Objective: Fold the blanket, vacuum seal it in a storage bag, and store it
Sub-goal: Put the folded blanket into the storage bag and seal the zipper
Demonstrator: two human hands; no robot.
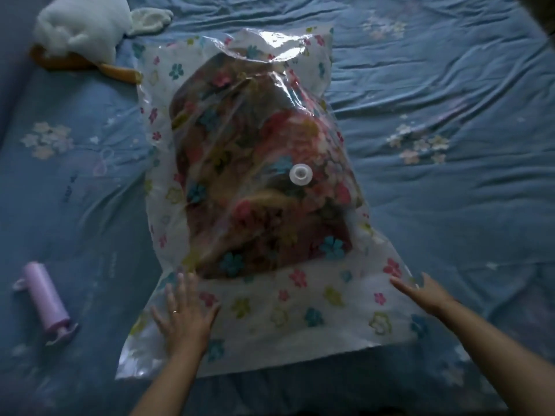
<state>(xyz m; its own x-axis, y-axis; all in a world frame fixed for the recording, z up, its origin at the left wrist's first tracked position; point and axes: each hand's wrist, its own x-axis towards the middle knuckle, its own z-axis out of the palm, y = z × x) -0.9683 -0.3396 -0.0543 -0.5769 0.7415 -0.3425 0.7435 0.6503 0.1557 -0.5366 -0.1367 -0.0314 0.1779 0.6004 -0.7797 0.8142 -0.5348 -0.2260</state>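
Nearest the camera, two bare forearms reach forward over a bed covered in a wrinkled blue sheet printed with pale flowers; the light is dim. The left hand lies flat with fingers spread on the near, empty part of one clear bag printed with coloured flowers; it grips nothing, and a ring shows on one finger. The right hand is open, fingers stretched out at the bag's right edge, holding nothing. To the left on the sheet, well apart from the bag, lies one lilac hand pump. Further on, one folded floral blanket fills the bag's middle, under one round white valve. Farthest, at the top left, sits one white plush toy with orange parts. No writing can be read.
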